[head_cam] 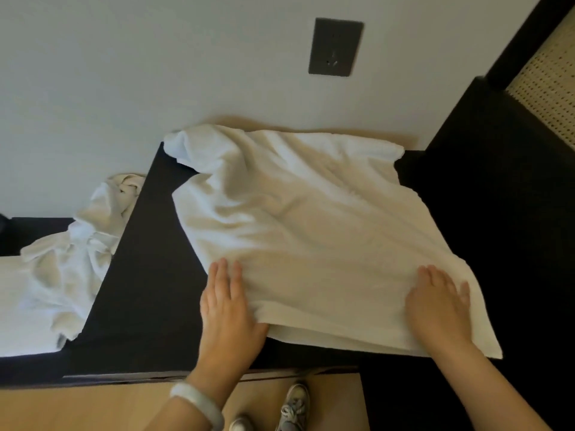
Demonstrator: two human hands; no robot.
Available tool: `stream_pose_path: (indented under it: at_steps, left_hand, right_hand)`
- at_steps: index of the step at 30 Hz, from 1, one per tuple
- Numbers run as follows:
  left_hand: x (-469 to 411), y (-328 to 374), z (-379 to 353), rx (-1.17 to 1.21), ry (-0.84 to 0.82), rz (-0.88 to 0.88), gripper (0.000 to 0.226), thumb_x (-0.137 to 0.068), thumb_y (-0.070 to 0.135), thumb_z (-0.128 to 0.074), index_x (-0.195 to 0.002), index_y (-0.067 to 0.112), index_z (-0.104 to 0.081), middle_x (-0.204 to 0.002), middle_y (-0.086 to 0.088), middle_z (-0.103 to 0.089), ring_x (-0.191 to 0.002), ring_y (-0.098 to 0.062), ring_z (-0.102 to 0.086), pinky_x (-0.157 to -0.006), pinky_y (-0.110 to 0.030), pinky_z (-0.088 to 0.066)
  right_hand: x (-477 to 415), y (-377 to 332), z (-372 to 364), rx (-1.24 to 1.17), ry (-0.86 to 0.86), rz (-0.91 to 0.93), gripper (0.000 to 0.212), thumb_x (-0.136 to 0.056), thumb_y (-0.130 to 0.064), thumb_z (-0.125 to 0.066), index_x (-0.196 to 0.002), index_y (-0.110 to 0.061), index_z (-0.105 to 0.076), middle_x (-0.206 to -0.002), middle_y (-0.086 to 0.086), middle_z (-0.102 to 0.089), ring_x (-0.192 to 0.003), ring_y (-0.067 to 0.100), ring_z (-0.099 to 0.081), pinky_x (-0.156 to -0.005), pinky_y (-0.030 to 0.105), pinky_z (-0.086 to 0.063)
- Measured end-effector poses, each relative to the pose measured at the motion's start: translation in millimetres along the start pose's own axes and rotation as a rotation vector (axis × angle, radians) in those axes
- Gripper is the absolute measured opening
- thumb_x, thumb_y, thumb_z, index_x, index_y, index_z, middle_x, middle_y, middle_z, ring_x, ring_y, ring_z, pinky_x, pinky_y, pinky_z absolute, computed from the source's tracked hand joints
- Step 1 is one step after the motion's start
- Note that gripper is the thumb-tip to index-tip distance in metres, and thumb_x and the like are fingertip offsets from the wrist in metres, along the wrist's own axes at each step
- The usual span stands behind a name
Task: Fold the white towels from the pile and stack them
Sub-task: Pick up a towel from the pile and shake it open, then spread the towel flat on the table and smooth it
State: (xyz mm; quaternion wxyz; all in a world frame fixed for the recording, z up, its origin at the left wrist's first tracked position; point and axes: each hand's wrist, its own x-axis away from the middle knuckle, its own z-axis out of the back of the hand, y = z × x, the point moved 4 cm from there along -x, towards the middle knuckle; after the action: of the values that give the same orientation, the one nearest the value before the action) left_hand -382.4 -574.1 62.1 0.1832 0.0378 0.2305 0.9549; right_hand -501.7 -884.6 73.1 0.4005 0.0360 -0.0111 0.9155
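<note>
A dark tabletop stands against a white wall that bears one dark socket plate; pale wooden floor shows below, and a woven cane panel at the upper right.

One white towel lies spread over the middle and right of the tabletop. It is creased, its far left corner is bunched up against the wall, and its near edge shows two layers, one over the other. To the left, on a lower surface just beside the table's edge, sits one crumpled pile of white towels (how many it holds cannot be told).

Two bare hands are in view. The left hand lies flat on the towel's near left corner, fingers straight, grasping nothing; its thumb is hidden at the towel's edge. The right hand presses flat near the near right corner, fingers straight and slightly spread. The left wrist carries one pale bracelet. Two light sneakers stand on the floor.
</note>
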Motion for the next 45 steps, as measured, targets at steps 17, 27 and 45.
stream_pose_path:
  at_steps: [17,27,45]
  left_hand:
    - [15.5,14.5,15.3,1.751,-0.258,0.723,0.065,-0.082,0.001,-0.07,-0.141,0.012,-0.043,-0.124,-0.019,-0.063,-0.105,-0.035,-0.068,-0.081,-0.049,-0.058]
    - [-12.7,-1.9,28.5,2.25,-0.2,0.939,0.038,-0.093,0.013,-0.061,-0.131,0.008,-0.058,-0.118,-0.02,-0.068,-0.111,-0.04,-0.064,-0.103,-0.059,-0.043]
    - [29.0,-152.7,98.6,0.502,0.146,0.515,0.054,-0.088,0.004,-0.059,-0.129,0.04,-0.056,-0.1,-0.009,-0.061,-0.06,-0.012,-0.065,-0.056,-0.022,-0.047]
  right_hand:
    - [21.8,-128.3,-28.3,-0.209,0.05,0.466,0.056,-0.104,-0.04,-0.02,-0.158,-0.023,-0.013,-0.165,-0.003,-0.006,-0.152,0.01,0.002,-0.123,0.034,0.006]
    - [20.7,-126.3,-27.1,-0.264,0.011,0.479,0.058,-0.103,-0.046,-0.014,-0.158,-0.027,-0.012,-0.165,-0.01,-0.002,-0.149,0.001,0.007,-0.122,0.028,0.011]
    - [20.5,-129.7,-27.1,-0.218,0.022,0.465,0.059,-0.103,-0.044,-0.02,-0.158,-0.025,-0.013,-0.166,-0.005,-0.006,-0.151,0.008,0.001,-0.123,0.033,0.005]
